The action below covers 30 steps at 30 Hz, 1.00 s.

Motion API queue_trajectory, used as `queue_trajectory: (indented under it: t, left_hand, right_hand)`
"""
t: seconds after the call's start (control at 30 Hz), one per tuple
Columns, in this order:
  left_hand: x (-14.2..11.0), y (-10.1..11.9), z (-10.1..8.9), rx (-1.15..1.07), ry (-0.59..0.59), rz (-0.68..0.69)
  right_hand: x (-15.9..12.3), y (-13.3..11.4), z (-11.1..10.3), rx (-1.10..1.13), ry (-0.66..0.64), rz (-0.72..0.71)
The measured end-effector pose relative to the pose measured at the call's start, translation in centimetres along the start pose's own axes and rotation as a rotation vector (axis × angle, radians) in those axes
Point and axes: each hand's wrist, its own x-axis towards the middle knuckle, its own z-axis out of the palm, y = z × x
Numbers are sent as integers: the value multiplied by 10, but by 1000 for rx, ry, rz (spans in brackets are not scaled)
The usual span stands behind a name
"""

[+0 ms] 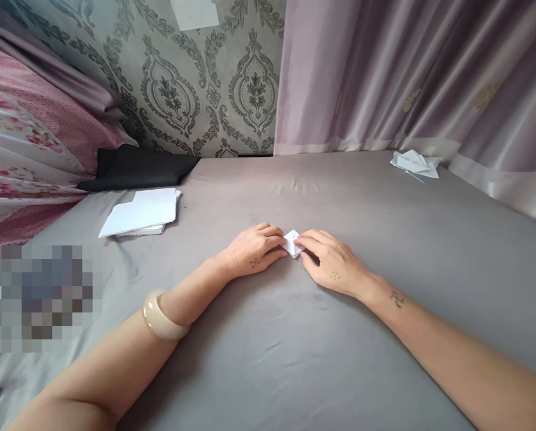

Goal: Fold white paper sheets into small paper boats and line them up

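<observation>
2 hands, your left hand [258, 250] and your right hand [333, 258], pinched opposite corners of the small folded white paper [294, 245], fingers nearly closed, at the middle of the grey cloth-covered surface [268, 347]. Beyond it stood a patterned wall [214, 78] and a mauve curtain [362, 72]; white sheets [142, 212] lay stacked to the left.

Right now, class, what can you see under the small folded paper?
Grey cloth shows around the folded paper, which the left hand and right hand hold; the spot directly beneath is covered.
</observation>
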Motion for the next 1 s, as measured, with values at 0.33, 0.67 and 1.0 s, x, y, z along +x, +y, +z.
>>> queue_trajectory:
  t: [0.33,0.67,1.0]
  left_hand:
    - [5,2,3,69,23,-26]
    - [3,6,4,155,20,-9]
    - [3,1,12,-35,92,-187]
  right_hand:
    - [1,-4,3,-109,29,-28]
    - [7,-1,5,-132,17,-26]
    - [7,4,4,149,56,136]
